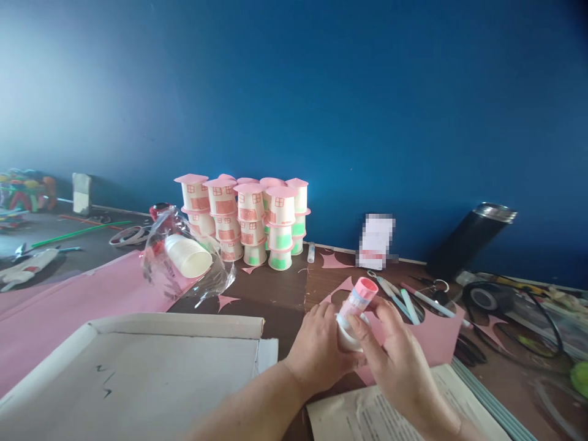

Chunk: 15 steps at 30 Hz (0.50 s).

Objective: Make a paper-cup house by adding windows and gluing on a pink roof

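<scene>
Tape lies at left beyond a pink sheet. On that sheet's far end rests a clear bag with spare cups in it, on its side. A shallow carton sits nearer, its pale floor facing up.

Next come cup towers, grouped near the wall, probably to leave the front of the table for handwork. They have pink tops and drawn windows.

The left hand has its fingers wrapped around a cup, seemingly to steady it against pressure. The cup is over the table between the hands, white and plain where it shows, mostly covered. Above it, the glue stick slants, pink end up, a bluish band beneath; its lower end meets the cup, though the exact contact is hidden. The right hand has thumb and fingers clamped on the stick, likely for control at the edge.

Farther right are pens and a dark flask.
</scene>
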Available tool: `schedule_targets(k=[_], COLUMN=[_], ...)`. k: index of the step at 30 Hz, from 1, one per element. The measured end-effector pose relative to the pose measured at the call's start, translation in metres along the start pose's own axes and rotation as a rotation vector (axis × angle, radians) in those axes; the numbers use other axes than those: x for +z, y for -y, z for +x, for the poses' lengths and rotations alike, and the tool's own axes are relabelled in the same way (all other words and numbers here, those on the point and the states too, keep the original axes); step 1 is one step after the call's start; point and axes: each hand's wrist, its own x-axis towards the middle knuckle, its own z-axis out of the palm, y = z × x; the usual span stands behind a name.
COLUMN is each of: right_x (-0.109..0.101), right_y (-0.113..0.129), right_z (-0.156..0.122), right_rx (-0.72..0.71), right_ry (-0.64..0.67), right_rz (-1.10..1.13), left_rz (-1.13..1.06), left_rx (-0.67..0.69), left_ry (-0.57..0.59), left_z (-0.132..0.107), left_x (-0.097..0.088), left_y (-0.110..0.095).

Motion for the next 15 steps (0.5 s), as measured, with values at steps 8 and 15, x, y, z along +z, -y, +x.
schedule_targets(k=[8, 15], right_x=[-0.005, -0.010], right_y=[-0.006, -0.002], right_z=[-0.001, 0.003], right_rx=[0.225, 0.333], right_ry=[-0.018, -0.073], right_rz=[0.238, 0.427], left_rz=[-0.033, -0.081], left_rx=[-0.040, 0.109], left_ry=[-0.005, -0.026], left_z=[-0.001, -0.004], left_x=[-0.007, -0.006], left_y=[-0.007, -0.011])
